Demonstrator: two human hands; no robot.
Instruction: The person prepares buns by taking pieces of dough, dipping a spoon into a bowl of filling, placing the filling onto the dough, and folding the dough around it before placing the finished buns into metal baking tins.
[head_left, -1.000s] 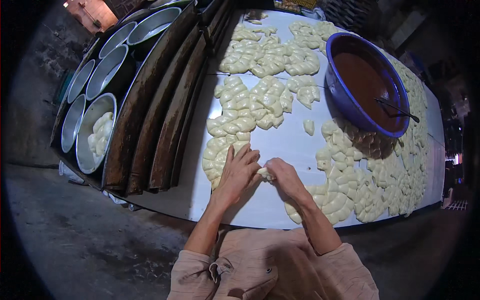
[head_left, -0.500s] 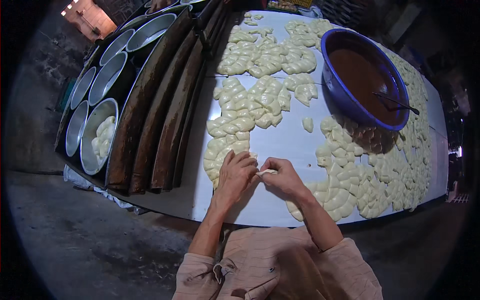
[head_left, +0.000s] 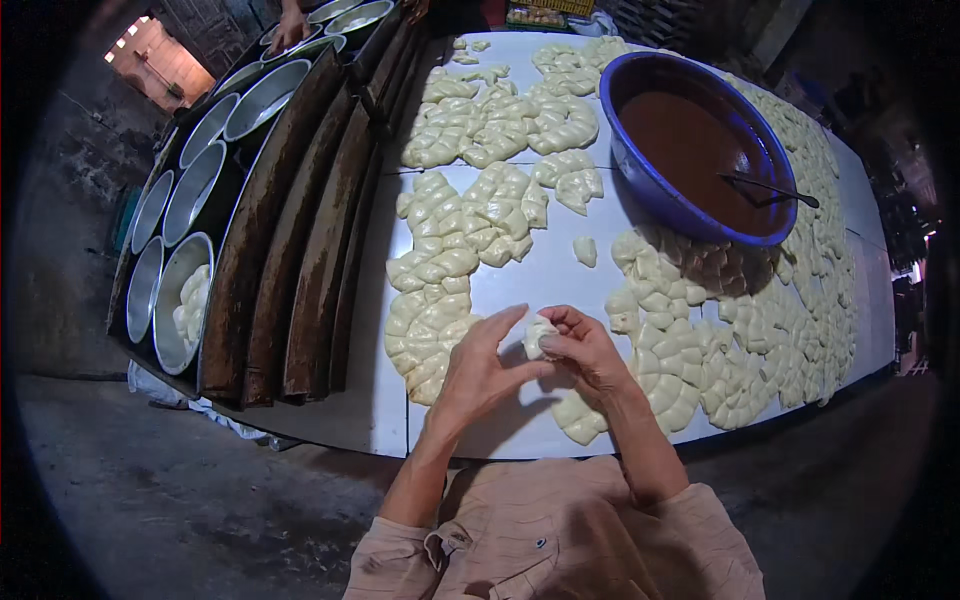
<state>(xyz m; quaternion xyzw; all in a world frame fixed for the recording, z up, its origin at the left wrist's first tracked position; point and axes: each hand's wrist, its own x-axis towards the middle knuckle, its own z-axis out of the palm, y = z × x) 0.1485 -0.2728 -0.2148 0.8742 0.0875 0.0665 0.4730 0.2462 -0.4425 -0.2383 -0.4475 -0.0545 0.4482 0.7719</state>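
Observation:
Between thumb and fingers, my right hand [head_left: 588,352] pinches a small lump of pale dough [head_left: 538,338] above the white tabletop. Facing it, my left hand [head_left: 487,370] is open, thumb and fingers apart on the other side of the lump. Just beyond my left hand lies a strip of glossy dough pieces [head_left: 432,325] pressed against each other. To the right of my right hand spreads a wide sheet of similar dough pieces [head_left: 665,345]. One small loose piece of dough [head_left: 585,251] lies alone farther back.
A blue basin [head_left: 640,165] of brown liquid, with a dark-handled utensil [head_left: 770,190] in it, stands at the back right. At left, round metal pans [head_left: 195,190] sit beside long dark trays [head_left: 265,240]; one holds dough [head_left: 190,305]. Another person's hand [head_left: 291,28] reaches over the far pans.
My hands have lifted and drawn slightly apart. My left hand has opened, while the lump stays in my right. The view has shifted a little, and the other person's hand shows more.

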